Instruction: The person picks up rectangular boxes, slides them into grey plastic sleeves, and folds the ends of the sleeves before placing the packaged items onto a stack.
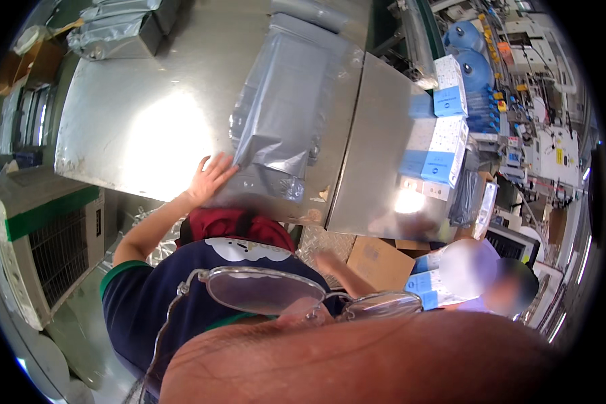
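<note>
My left hand (pixel 213 176) rests at the near edge of the metal table, its fingers spread and nothing in them. Its fingertips reach the near left corner of a long grey plastic bag (pixel 286 94), which lies flat on the tabletop. Clear film wrinkles around the near end of this bag. Low in front of my body, below the table edge, is my right hand (pixel 328 262). Motion smears its fingers, so I cannot tell whether it holds anything.
Wrapped grey packs (pixel 118 37) sit at the table's far left. White-and-blue boxes (pixel 444 151) line the right side, near another person (pixel 471 269). An open cardboard box (pixel 382 264) stands low to my right, and a grilled cabinet (pixel 54 236) at left. Machinery (pixel 545 101) fills the far right.
</note>
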{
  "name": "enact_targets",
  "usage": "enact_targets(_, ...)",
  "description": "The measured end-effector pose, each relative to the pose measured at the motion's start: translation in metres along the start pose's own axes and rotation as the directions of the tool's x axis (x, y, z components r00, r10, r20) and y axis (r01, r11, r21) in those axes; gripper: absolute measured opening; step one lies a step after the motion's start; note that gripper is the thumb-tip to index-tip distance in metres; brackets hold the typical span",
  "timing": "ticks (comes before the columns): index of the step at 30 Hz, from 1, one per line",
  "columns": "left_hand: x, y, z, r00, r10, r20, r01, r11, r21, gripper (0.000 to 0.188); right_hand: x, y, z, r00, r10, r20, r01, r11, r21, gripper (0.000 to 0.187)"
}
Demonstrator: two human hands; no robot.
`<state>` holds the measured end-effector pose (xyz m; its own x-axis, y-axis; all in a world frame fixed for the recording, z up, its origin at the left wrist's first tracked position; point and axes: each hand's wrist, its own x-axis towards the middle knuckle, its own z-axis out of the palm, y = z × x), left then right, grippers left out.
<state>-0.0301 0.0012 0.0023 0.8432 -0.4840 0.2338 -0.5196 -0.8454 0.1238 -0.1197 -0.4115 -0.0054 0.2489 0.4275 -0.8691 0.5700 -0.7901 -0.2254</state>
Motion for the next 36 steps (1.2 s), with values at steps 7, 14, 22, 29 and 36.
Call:
enact_targets(7,0.054,-0.036,0.019,0.987,0.151,-0.056,-0.159,0.876,-0.455,0.014,0.073,0.038,-0.165,0.433,-0.230,-0.872,0.208,0.966,-0.152,0.032)
enact_targets(14,0.088,-0.035,0.051,0.561,-0.792,0.242,0.594,0.181,-0.784,0.029,0.117,0.028,-0.206,0.350,0.611,-0.710,0.492,0.525,0.695,0.019)
enact_targets(22,0.122,-0.045,0.041,0.656,-0.259,0.709,0.431,-0.642,-0.634,0.081,0.104,-0.004,-0.236,0.576,0.448,-0.684,0.050,0.816,0.576,0.051)
enact_targets(29,0.061,-0.146,-0.062,0.871,-0.408,0.272,0.481,0.603,-0.636,0.096,-0.035,0.244,-0.251,-0.186,0.587,-0.788,-0.380,0.697,0.608,0.050)
enact_targets(36,-0.033,-0.238,-0.150,0.647,-0.652,0.396,0.429,0.740,0.517,0.068,-0.055,0.380,-0.174,-0.128,0.940,-0.317,-0.472,0.224,0.853,0.058)
